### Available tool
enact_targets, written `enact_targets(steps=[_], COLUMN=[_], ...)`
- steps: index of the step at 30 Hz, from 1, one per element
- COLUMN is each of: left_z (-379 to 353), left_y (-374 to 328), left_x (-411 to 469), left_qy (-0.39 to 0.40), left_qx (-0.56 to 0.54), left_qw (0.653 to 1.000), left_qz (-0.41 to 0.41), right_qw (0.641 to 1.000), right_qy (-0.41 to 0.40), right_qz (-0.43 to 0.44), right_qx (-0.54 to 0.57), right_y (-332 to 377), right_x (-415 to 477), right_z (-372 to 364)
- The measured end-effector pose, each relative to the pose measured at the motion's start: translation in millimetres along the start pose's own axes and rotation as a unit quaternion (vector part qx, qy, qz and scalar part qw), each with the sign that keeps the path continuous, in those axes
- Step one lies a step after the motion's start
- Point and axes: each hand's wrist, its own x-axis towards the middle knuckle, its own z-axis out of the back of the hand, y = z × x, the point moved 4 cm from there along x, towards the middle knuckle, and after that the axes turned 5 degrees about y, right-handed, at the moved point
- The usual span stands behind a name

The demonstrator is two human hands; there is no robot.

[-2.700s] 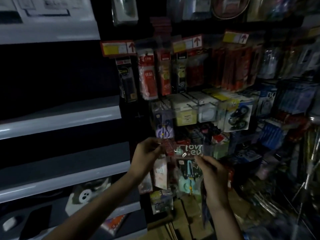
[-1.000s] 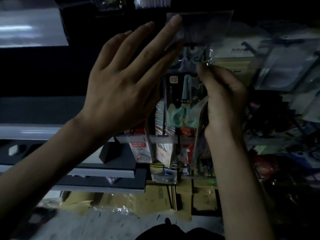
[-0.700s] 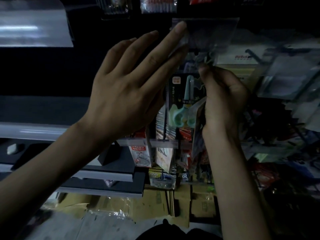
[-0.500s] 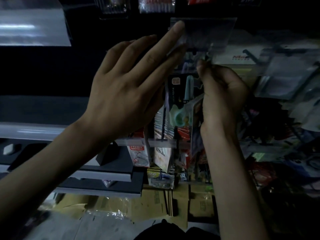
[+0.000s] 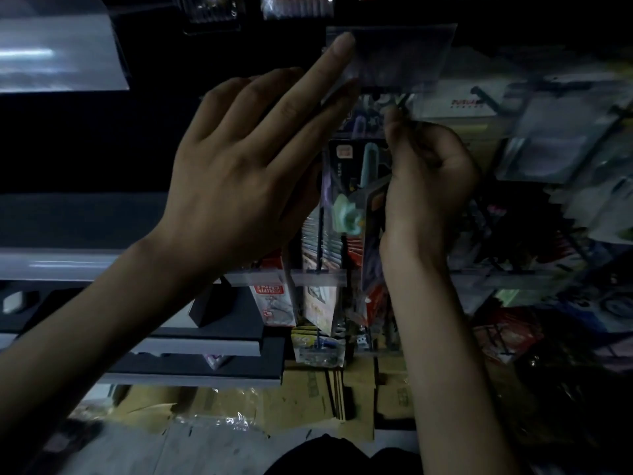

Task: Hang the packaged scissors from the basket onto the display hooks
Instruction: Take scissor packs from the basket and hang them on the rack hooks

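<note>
Standing upright in front of the display, the packaged scissors [image 5: 346, 186] are seen between the two hands, a dark card with the mint handles [image 5: 347, 216] low on it and the blades pointing up. The pack is pinched near its upper right edge by the right grip [image 5: 431, 180]; the fingers are curled tightly and the thumb and forefinger are closed on the wrapping, so almost no gap is left. The pack's top is hidden in shadow, and whether it is threaded on a hook cannot be told.

The left grip [image 5: 246, 180] is spread wide and flat with straight fingers, and nothing is clasped in it. Its index fingertip [image 5: 342, 42] is laid against the left edge of a clear tag holder [image 5: 404, 53], which is tilted up just above the pack. The left edge of the pack is partly covered by the other fingers.

Below the scissors, a pale rail [image 5: 318, 278] is crossed by more hanging goods, among them a red-and-white pack [image 5: 272, 303]. Blurred hanging packs [image 5: 548, 145] are crowded to the right. Grey shelves [image 5: 58, 267] are seen at the left, and flattened cardboard [image 5: 308, 402] is spread on the floor beneath.
</note>
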Motion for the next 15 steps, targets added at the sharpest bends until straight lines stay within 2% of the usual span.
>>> enact_targets(steps=[6,10,15], left_z=[-5.1,-10.3,-18.3], left_y=[-2.7,-4.8,-6.2], left_x=[-2.6,-9.5,-19.7], left_qy=[0.007,0.0,0.011], left_qx=[-0.002,-0.006,-0.032], left_qw=[1.0,0.999,0.999], left_qz=[-0.002,-0.036,-0.035], right_qw=[1.0,0.999,0.997], right_qy=[-0.006,0.027,0.062], right_qz=[-0.01,-0.018,-0.048], right_qx=[0.027,-0.01,0.004], right_y=[0.4,2.3,2.7], right_x=[-5.5,-0.4,6.4], right_z=[-5.3,2.4,10.1])
